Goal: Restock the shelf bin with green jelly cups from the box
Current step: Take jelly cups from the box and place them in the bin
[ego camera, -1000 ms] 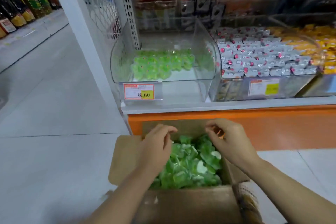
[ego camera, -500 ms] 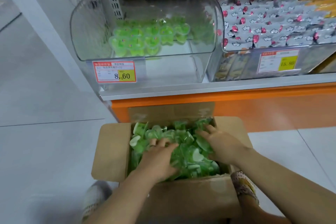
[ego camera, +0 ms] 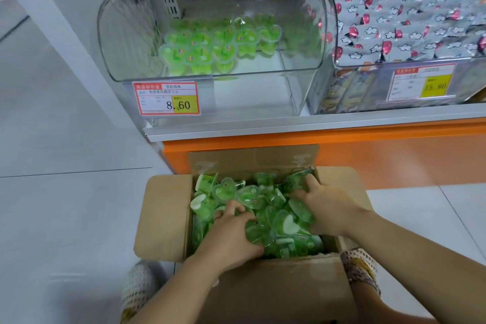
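Head view. Both hands are down inside the open cardboard box (ego camera: 163, 218), palms down, forearms running in from the near edge. The left hand (ego camera: 234, 234) sits at the near-left of the heap; its fingers (ego camera: 231, 208) are curled down into the green jelly cups (ego camera: 251, 198) with the thumb drawn in beside them, gripping a clutch of cups. The right hand (ego camera: 328, 208) reaches further, toward the far right corner. Its fingers are spread and bent and the tips are buried among the cups — whether they close round any cannot be told.

The cups are heart-shaped, clear green plastic with white or printed lids, lying jumbled at all angles and filling the box close to its rim. A smaller group of the same cups (ego camera: 200, 47) lies in the clear shelf bin (ego camera: 123, 34) above, bunched at the back left, mostly lid-up.

The box stands on the pale tiled floor (ego camera: 65, 218), its far flap upright against the orange shelf base (ego camera: 381, 155) and its side flaps folded outward. The bin's curved front wall rises above a red-and-yellow price tag (ego camera: 166, 98) — its top is open, and bare bin floor shows in front of and to the right of the cups. Just beside it on the right, a second bin holds silver packets (ego camera: 420, 21).
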